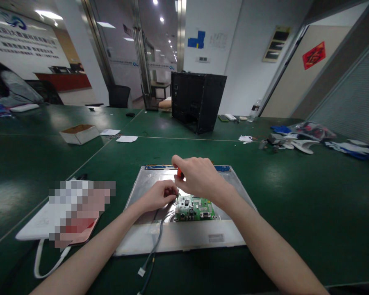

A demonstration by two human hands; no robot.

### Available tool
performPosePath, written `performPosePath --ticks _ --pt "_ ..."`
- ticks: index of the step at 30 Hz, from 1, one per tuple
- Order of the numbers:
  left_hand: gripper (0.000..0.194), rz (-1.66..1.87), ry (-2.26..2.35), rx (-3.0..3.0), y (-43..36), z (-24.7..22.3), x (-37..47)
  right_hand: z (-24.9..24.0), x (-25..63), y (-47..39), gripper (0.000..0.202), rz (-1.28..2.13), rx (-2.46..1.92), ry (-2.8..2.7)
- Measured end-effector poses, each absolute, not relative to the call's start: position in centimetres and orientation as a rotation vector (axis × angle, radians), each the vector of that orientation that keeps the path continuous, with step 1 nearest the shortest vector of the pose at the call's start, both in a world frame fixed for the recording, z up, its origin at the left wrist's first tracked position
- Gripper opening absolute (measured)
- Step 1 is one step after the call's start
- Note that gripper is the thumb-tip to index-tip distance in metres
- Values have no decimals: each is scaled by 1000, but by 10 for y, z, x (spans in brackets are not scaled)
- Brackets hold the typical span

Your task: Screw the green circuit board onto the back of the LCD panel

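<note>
A green circuit board (pixel 194 208) lies on the metal back of a flat display panel (pixel 172 237). My right hand (pixel 198 174) is closed around a screwdriver (pixel 180 173) with an orange-red handle, its thin shaft pointing down at the board's upper left corner. Close beside that corner, my left hand (pixel 161 196) has its thumb and fingers pinched together near the shaft tip; what they hold, if anything, is too small to make out. A grey cable (pixel 157 241) with a white plug runs from beside the board over the panel's front edge.
On the left lie a white power bank or similar slab (pixel 37 225) with a white cord, and a pink phone-like item (pixel 86 233). Farther back are an open box (pixel 80 134), paper (pixel 127 139) and a large black casing (pixel 197 102). Bagged parts (pixel 313 130) lie at right.
</note>
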State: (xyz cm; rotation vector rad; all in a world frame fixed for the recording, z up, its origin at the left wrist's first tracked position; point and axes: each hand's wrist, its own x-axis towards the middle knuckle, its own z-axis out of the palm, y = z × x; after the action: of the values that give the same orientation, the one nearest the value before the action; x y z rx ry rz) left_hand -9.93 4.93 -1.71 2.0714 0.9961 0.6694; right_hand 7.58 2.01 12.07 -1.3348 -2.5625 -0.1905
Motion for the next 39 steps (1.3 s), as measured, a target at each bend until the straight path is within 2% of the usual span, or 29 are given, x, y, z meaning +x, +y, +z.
performPosePath --ticks 4,10,14,18,23,29,34,39 --pt "4 672 1024 2069 49 -17 -98 123 77 17 22 -119 -1229 -2580" --pt "8 613 1029 2055 47 -12 -98 120 77 22 32 -225 -1379 -2546" --pt "8 657 1007 2059 48 -14 -99 121 76 21 21 -209 -1371 -2536" --pt "6 679 1010 2068 49 -18 -98 123 77 17 27 -122 -1272 -2573" --pt "8 639 1040 2040 48 -18 -98 121 77 20 34 -207 -1343 -2562" --pt "9 654 1026 2076 49 -16 -99 119 77 23 19 -217 -1330 -2579" --pt "4 695 1036 2107 48 -15 -98 123 78 16 27 -55 -1166 -2625" --pt "8 673 1052 2080 47 -14 -97 124 80 17 29 -135 -1238 -2623"
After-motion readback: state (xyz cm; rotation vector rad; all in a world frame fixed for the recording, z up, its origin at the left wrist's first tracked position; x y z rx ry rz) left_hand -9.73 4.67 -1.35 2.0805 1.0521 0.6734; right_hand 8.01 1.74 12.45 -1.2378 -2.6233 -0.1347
